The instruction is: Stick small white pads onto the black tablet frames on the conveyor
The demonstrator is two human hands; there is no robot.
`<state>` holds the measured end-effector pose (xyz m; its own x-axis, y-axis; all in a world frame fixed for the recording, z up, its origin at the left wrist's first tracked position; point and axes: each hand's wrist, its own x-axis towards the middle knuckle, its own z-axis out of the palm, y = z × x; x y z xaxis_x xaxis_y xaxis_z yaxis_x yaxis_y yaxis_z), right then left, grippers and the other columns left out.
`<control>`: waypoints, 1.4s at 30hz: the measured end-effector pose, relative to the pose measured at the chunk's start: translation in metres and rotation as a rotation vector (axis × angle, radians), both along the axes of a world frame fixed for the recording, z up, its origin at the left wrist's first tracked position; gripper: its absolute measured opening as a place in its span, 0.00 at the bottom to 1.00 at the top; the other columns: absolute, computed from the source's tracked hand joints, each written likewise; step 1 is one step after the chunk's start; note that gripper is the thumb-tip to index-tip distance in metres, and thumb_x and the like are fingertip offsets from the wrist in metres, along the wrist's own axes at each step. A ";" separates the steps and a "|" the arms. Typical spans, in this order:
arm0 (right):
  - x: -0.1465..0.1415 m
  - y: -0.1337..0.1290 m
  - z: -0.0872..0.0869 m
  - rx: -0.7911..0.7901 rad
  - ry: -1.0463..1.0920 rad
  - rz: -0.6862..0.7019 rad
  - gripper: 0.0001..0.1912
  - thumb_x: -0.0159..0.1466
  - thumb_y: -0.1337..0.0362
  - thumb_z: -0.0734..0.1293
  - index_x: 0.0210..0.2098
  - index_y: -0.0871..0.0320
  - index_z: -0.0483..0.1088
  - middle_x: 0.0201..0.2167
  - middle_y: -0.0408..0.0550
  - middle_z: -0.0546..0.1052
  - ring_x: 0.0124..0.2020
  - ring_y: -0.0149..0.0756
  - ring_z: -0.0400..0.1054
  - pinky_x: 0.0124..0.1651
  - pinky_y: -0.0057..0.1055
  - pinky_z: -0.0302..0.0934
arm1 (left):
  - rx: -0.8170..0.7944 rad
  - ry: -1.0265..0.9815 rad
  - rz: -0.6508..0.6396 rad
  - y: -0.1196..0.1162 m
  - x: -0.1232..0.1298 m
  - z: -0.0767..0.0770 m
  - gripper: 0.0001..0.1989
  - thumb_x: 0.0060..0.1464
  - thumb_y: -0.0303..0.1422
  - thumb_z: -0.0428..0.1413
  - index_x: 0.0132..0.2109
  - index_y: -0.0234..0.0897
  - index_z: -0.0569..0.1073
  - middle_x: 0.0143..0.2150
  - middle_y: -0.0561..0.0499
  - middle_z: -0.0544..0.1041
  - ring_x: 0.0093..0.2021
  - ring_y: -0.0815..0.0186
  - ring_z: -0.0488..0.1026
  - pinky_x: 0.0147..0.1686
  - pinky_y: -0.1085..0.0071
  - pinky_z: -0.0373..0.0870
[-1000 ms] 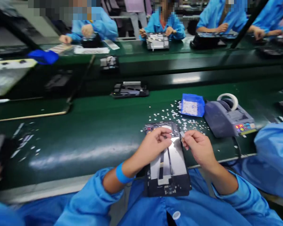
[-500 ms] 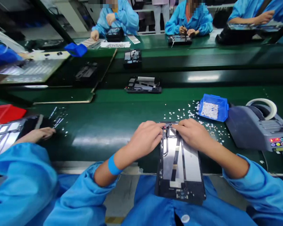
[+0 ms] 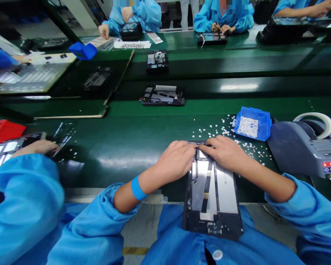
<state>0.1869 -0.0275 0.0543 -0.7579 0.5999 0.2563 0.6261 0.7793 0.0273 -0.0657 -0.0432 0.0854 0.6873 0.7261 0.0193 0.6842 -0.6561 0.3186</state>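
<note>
The fingertips of the left hand [image 3: 176,160] and right hand [image 3: 227,152] come close together at the far end of an open tablet-like device [image 3: 228,189]. Both hands touch that end; whether either one pinches a small part there I cannot tell, because the curled fingers hide the contact. The device runs from the fingertips back toward the wearer, its near end jutting past the bench edge over the blue smock [image 3: 176,235].

For fine work at this spot, it seems best to let one hand steady the frame while the other presses with a fingertip, straight down and lightly. With the near end overhanging, a hard push could rock the device, so even pressure looks wise. The dark strip [image 3: 206,200] below the fingers deserves care: a dragging knuckle might catch it.

The left hand comes in from the left, knuckles up and fingers bent inward, its forearm slanting up from a blue wristband [image 3: 138,188]. The right hand mirrors it, back upward, index finger reaching toward the left fingertips, its forearm descending to a rolled sleeve [image 3: 300,198].

Just beyond the grip and to its right, white bits [image 3: 224,130] lie scattered on the green bench [image 3: 127,136], near a blue bin [image 3: 267,127]. Farther right stands a grey tape dispenser [image 3: 292,149].
</note>
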 end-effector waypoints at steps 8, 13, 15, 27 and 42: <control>0.004 0.011 0.004 -0.029 -0.061 0.057 0.16 0.74 0.68 0.61 0.57 0.55 0.75 0.39 0.52 0.74 0.38 0.40 0.57 0.36 0.37 0.45 | -0.260 -0.275 0.142 0.022 -0.003 0.008 0.06 0.64 0.30 0.52 0.40 0.41 0.74 0.44 0.49 0.80 0.48 0.58 0.74 0.52 0.59 0.68; 0.007 0.013 -0.001 -0.029 -0.035 0.063 0.17 0.75 0.68 0.60 0.58 0.53 0.74 0.39 0.51 0.74 0.37 0.40 0.56 0.36 0.37 0.42 | -0.374 -0.251 0.195 0.039 0.009 0.004 0.06 0.61 0.29 0.54 0.37 0.39 0.76 0.37 0.50 0.76 0.40 0.61 0.73 0.42 0.66 0.68; 0.007 0.013 -0.003 -0.023 -0.026 0.061 0.17 0.75 0.69 0.60 0.59 0.53 0.74 0.39 0.51 0.74 0.37 0.40 0.56 0.37 0.37 0.42 | -0.398 -0.244 0.216 0.044 0.014 0.002 0.07 0.61 0.30 0.54 0.37 0.38 0.76 0.36 0.50 0.76 0.37 0.63 0.72 0.38 0.67 0.66; 0.008 0.013 -0.004 -0.021 -0.026 0.056 0.18 0.73 0.70 0.61 0.59 0.53 0.74 0.37 0.50 0.74 0.37 0.41 0.56 0.36 0.38 0.40 | -0.441 -0.216 0.263 0.050 0.022 -0.006 0.07 0.60 0.30 0.54 0.34 0.38 0.76 0.32 0.51 0.75 0.32 0.64 0.70 0.32 0.68 0.63; 0.007 0.013 -0.004 -0.033 -0.018 0.068 0.18 0.74 0.70 0.61 0.59 0.55 0.74 0.37 0.51 0.74 0.37 0.40 0.57 0.37 0.37 0.41 | -0.261 -0.186 0.326 0.032 0.031 -0.011 0.06 0.63 0.26 0.52 0.36 0.39 0.71 0.35 0.50 0.73 0.40 0.60 0.71 0.42 0.64 0.66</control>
